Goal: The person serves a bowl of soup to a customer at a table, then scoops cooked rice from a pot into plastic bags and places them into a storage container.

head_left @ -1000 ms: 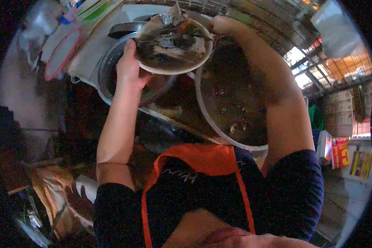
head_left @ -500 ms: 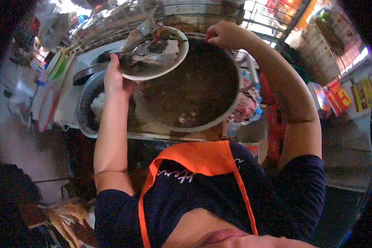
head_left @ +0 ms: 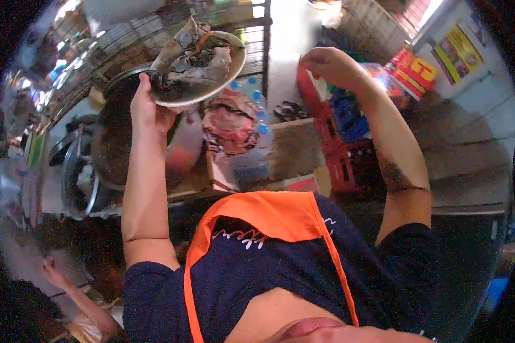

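My left hand [head_left: 150, 108] grips the left rim of a round plate [head_left: 207, 94], thumb on top and fingers beneath. On the plate lie grey-white pieces of fish [head_left: 203, 64] in brown liquid, with a tail-like piece sticking up at the back. My right hand [head_left: 328, 66] is raised to the right, apart from the plate, with its fingers curled down. Whether it holds anything small is hidden. It is nearest to a red crate [head_left: 340, 166] and a dark blue item [head_left: 349, 114].
A large dark pot [head_left: 117, 154] and a metal basin [head_left: 77, 177] stand at the left. Blue-capped bottles [head_left: 260, 106] lie around a pinkish bundle [head_left: 232, 123] in the middle. Another person's arm [head_left: 77, 294] shows at the lower left. Red and yellow packaging [head_left: 412, 74] is at the right.
The view has turned to the right, so the pot and basin now appear further left. My left hand still holds the plate. My right hand has moved away from the pot towards the red crate.
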{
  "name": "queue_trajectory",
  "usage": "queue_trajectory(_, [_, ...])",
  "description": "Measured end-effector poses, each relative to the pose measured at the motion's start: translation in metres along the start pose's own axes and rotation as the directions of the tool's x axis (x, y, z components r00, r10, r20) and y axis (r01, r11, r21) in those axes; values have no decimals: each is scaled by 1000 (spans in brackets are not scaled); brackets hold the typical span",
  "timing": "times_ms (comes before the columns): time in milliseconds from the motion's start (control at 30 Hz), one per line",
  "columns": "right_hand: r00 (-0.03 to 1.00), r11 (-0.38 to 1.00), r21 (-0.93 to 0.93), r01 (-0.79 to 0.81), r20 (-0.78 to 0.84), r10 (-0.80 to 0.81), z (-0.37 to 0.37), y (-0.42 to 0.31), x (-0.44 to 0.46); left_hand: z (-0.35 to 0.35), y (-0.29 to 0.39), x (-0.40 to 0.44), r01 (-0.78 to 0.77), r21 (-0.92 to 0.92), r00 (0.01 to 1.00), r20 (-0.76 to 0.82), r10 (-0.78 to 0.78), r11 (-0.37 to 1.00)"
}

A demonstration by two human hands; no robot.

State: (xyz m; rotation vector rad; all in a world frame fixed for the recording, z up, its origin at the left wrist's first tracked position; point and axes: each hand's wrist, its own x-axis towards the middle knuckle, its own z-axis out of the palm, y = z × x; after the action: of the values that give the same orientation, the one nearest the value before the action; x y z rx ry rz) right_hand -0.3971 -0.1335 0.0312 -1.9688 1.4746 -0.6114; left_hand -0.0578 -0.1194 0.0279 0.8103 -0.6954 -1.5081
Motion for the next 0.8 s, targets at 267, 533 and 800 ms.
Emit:
queue_trajectory(267, [953,994,45,104,-289,-87,2,109,-67,54,-110,24,25,9,977,210,-26,1000])
queue_trajectory(533, [932,774,631,50,-309,191,-26,164,-76,131,-200,77,56,111,910,404,-96,992])
queue_trajectory(800, [884,678,724,-128,-227,409,-74,207,-10,186,-257,164,240,112,883,388,-265,964])
